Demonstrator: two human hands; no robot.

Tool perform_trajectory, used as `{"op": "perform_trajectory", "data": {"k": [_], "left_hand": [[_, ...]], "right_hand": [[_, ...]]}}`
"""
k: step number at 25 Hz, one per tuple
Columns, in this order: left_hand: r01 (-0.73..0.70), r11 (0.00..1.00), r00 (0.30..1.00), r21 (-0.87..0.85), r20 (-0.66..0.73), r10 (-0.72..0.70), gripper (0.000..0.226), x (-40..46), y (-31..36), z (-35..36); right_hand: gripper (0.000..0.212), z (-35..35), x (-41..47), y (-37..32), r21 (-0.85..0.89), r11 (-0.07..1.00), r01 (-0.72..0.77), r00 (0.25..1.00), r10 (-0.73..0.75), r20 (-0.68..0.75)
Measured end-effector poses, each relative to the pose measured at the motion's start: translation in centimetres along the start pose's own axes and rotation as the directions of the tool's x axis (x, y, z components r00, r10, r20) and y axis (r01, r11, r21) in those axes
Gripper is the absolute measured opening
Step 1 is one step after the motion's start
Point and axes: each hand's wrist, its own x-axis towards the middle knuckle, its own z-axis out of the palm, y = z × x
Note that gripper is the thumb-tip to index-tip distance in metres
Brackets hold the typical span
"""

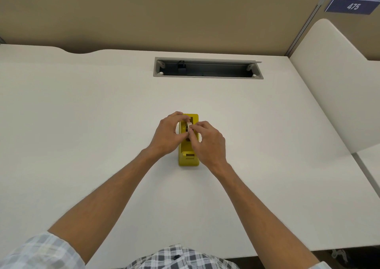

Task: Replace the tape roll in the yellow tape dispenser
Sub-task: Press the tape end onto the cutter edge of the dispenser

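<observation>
At the centre of the frame, a small white tape roll is pinched between the curled fingers of the left hand and the right hand, seated in the well of the yellow plastic tape dispenser, which stands on the white desk, below a grey cable tray

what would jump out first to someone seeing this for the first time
The yellow tape dispenser in the middle of the white desk, with the left hand and right hand closed over its top, pinching the pale tape roll. Behind it, an open cable slot is cut into the desk.
</observation>
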Motion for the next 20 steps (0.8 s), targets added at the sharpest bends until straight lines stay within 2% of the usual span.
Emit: {"op": "perform_trajectory", "data": {"k": [6,12,20], "left_hand": [[-0.054,0.989,0.998,0.136,0.051,0.048,0.052,0.3,-0.6,0.2],[-0.074,0.98,0.996,0.186,0.065,0.063,0.048,0.5,-0.9,0.2],[-0.084,0.975,0.995,0.208,0.072,0.07,0.048,0.6,-1.1,0.1]], "right_hand": [[0.016,-0.2,0.5,0.0,-0.037,0.999,0.013,1.0,-0.013,-0.004],[0.018,-0.5,0.8,0.2,-0.04,0.998,0.051,0.998,-0.05,0.03],[0.012,-0.6,1.1,0.5,-0.157,0.975,0.157,0.988,-0.154,0.03]]}}
